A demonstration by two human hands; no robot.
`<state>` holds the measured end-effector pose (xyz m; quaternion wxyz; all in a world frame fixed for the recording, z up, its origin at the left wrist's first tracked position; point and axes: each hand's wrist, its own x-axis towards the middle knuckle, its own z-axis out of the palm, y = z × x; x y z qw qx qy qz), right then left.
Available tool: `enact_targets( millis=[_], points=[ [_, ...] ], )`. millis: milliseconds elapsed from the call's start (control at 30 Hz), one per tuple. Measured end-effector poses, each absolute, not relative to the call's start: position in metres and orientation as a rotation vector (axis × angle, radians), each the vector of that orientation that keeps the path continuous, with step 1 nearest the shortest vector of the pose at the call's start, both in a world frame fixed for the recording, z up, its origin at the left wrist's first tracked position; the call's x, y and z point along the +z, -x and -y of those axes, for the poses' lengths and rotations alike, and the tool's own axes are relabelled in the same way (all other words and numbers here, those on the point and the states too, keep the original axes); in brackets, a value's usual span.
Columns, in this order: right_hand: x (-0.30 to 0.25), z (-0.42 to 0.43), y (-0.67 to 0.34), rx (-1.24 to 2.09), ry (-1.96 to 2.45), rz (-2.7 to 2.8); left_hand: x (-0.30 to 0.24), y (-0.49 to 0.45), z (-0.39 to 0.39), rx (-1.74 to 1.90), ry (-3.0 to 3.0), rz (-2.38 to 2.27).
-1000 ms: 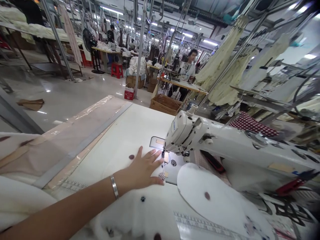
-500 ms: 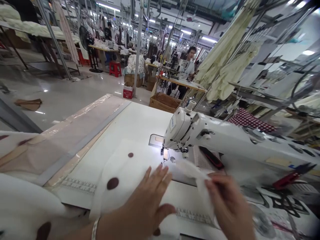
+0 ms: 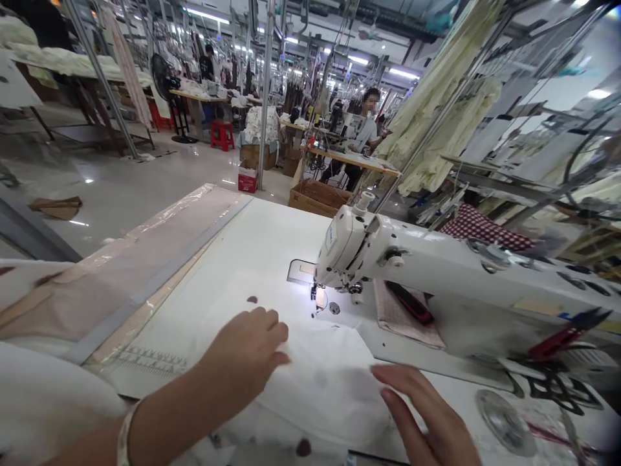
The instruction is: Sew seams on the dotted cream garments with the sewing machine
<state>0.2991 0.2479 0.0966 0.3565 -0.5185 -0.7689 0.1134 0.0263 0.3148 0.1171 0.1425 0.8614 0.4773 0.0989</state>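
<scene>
White fabric with dark dots lies over the front of the sewing table, its far edge just short of the needle area. My left hand rests on its left part with fingers curled down into the cloth; the fingertips are hidden. At the fabric's right edge is my right hand, thumb and forefinger apart, nothing gripped between them. Beyond both hands stands the white sewing machine, its lamp lighting the presser foot and needle plate. No cloth lies under the foot.
Right of the needle, a black-and-red cutter lies on a folded pink cloth. Red-handled snips and a metal disc are farther right. A plastic-covered extension borders the left. A co-worker sits beyond.
The fabric piece my right hand held up now lies spread flat, and that hand's fingers have parted. My left hand has moved left and curled from lying flat.
</scene>
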Motion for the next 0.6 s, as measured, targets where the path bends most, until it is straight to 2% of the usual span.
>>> enact_targets(
  millis=[67, 133, 267, 433, 600],
  points=[
    [0.103, -0.285, -0.283, 0.308, 1.210, 2.165, 0.108, -0.034, -0.310, 0.143, -2.505, -1.382],
    [0.101, -0.319, -0.268, 0.341, 1.286, 2.272, 0.101, -0.037, -0.307, 0.076, -2.510, -1.422],
    [0.086, -0.354, -0.257, 0.429, 1.345, 2.378, 0.094, -0.037, -0.306, 0.178, -2.533, -1.420],
    [0.107, -0.341, -0.274, 0.341, 1.067, 2.254, 0.102, -0.035, -0.314, 0.510, -2.493, -1.156],
    [0.151, -0.296, -0.325, 0.483, 1.062, 1.978, 0.123, -0.013, -0.322, 0.670, -1.969, -1.058]
  ],
)
